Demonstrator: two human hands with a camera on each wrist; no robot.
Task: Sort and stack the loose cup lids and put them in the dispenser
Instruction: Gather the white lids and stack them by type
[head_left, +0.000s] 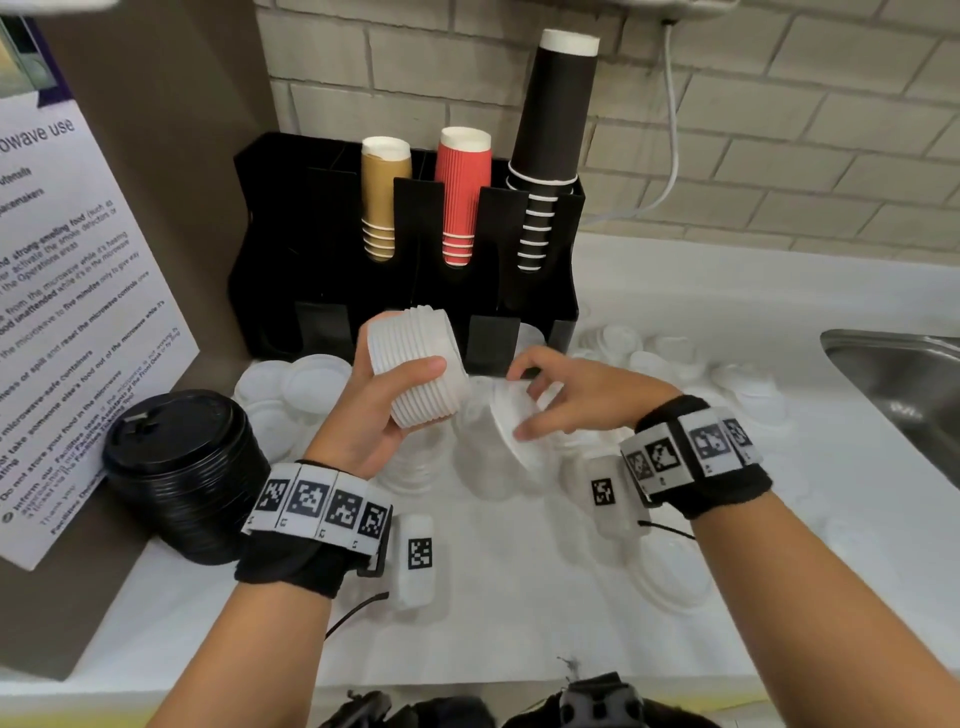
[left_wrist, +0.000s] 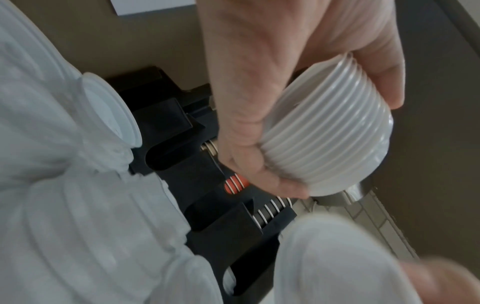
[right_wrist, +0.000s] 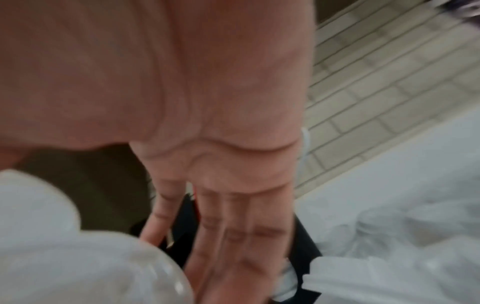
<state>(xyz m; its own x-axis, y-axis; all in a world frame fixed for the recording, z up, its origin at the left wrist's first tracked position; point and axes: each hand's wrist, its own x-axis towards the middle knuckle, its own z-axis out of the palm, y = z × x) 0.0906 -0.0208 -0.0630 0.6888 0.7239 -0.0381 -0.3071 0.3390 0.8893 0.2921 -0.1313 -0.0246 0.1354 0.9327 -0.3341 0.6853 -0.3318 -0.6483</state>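
My left hand (head_left: 401, 358) grips a nested stack of white lids (head_left: 434, 402), tilted, just in front of the black dispenser (head_left: 311, 270). In the left wrist view the thumb and fingers wrap the ribbed stack (left_wrist: 324, 142). My right hand (head_left: 519, 402) pinches a single white lid (head_left: 506, 448) between thumb and fingers, on edge, just right of the stack. The right wrist view is blurred: its fingers (right_wrist: 233, 236) stretch forward beside a white lid (right_wrist: 78, 267). Loose white lids (head_left: 311, 382) lie on the counter around both hands.
The dispenser's upper slots hold brown cups (head_left: 384, 197), red cups (head_left: 462, 192) and black cups (head_left: 550, 135). A tall stack of black lids (head_left: 182, 467) stands left. A steel sink (head_left: 893, 374) is at the right, a printed sign (head_left: 67, 322) at the left.
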